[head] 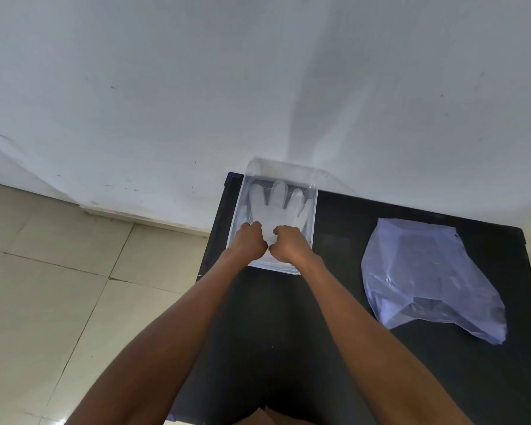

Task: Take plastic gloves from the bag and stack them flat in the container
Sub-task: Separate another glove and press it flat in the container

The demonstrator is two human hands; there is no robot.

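Both hands are inside the clear container at the worktop's far left corner, against the wall. The left hand and right hand have fingers curled closed, pressing the near end of a glove lying flat. The bag sits well apart on the right, with bare worktop between.

One head-worn wide-angle camera is looking forward and steeply down over both forearms at the black table. It is sitting well above the table, taking in its far edge, the white wall rising beyond that edge, and the tiled floor left of the table. No second view is sharing the scene.
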